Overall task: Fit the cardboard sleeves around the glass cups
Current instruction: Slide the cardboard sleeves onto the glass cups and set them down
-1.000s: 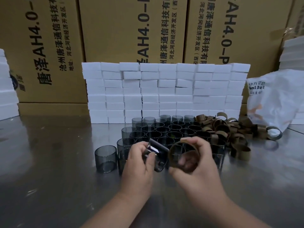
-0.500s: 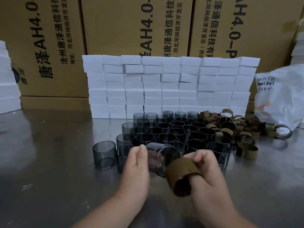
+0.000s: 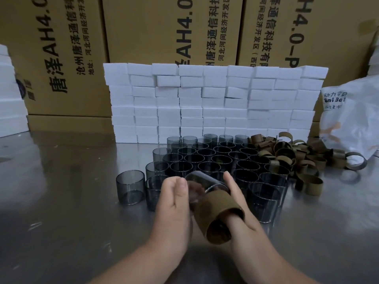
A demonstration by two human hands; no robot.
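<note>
My left hand (image 3: pixel 175 206) grips a smoky glass cup (image 3: pixel 202 184), tilted on its side above the table. My right hand (image 3: pixel 244 208) holds a brown cardboard sleeve (image 3: pixel 218 214), with its thumb inside the ring and fingers along the outside. The sleeve's far end overlaps the cup's near end. Behind my hands stand several rows of grey glass cups (image 3: pixel 223 158). One cup (image 3: pixel 130 189) stands apart on the left. A heap of loose cardboard sleeves (image 3: pixel 291 156) lies to the right of the cups.
A wall of stacked white foam blocks (image 3: pixel 213 103) stands behind the cups, in front of large cardboard boxes (image 3: pixel 168 37). A white plastic bag (image 3: pixel 352 119) lies at the far right. More white blocks (image 3: pixel 10 95) are stacked at the left edge of the steel table (image 3: pixel 61 201).
The sleeve turned from facing me to end-on toward the cup, then slid over the cup's near end. Both hands stayed close together in front of the cups.
</note>
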